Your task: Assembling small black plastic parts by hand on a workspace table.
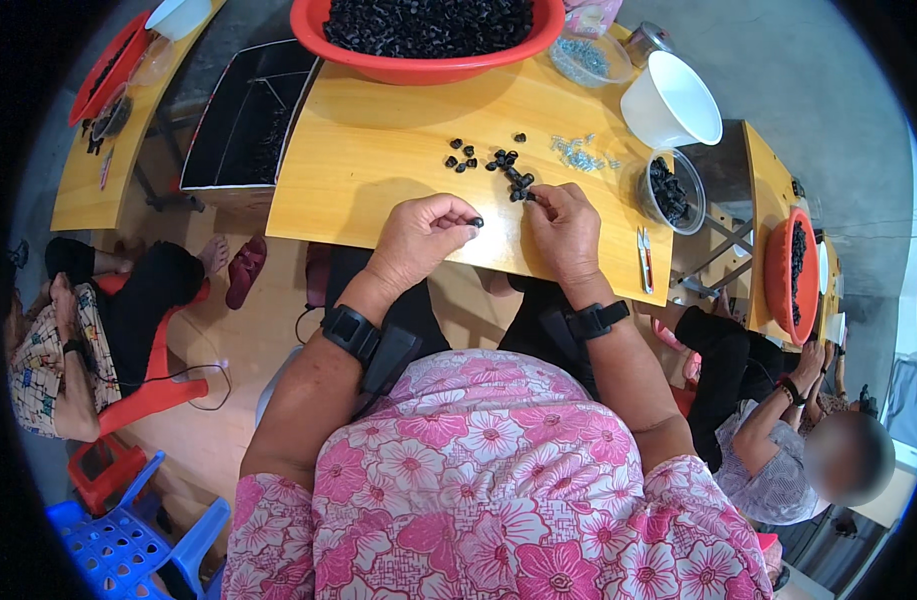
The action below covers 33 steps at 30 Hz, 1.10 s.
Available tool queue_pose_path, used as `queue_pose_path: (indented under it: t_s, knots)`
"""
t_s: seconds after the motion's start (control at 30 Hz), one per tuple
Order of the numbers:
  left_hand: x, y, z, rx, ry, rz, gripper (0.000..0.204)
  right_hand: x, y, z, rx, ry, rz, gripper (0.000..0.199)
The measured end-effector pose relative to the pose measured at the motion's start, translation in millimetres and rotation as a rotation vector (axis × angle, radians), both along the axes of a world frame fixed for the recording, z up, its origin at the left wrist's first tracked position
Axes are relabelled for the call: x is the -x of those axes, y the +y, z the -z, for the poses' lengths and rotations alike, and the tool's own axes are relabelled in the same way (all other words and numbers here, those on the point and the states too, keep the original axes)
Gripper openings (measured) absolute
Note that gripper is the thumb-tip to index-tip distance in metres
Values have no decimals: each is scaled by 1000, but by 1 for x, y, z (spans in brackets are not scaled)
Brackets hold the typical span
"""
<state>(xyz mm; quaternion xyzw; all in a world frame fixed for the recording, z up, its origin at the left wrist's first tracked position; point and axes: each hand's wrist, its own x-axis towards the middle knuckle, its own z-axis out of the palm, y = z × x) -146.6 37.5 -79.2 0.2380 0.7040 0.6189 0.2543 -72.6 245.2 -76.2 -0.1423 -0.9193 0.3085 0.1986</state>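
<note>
My left hand [425, 236] pinches a small black plastic part [476, 222] between thumb and fingertip, just above the table's near edge. To its right, my right hand [566, 228] has its fingers closed at a cluster of black parts [519, 184]; a dark bit shows at the fingertips, its exact shape too small to tell. Several loose black pieces [460, 160] lie on the wooden table [368, 130] beyond my left hand. A scatter of small shiny metal pieces [578, 153], perhaps screws or pins, lies beyond my right hand.
A red basin [428, 68] heaped with black parts stands at the far edge. On the right are a white bucket [670, 100], a clear tub [694, 215] of black parts and a red-handled tool [646, 262]. A black-lined box [240, 125] adjoins the left edge. People sit at both sides.
</note>
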Motion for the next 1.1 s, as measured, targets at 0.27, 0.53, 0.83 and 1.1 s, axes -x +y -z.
queue_pose_path:
  t_s: [0.27, 0.53, 0.83, 1.1]
  knots:
    - [0, 1, 1, 0, 22, -3, 11, -8, 4, -7, -260, -19, -102, 10]
    - [0, 2, 2, 7, 32, -11, 11, -9, 3, -3, -341, -2, -127, 8]
    - [1, 2, 4, -9, 21, 4, 13, -16, -17, -10, 126, 77, -235, 12]
    - [-1, 2, 3, -21, 28, -24, 13, -12, -37, -16, 628, -44, -222, 14]
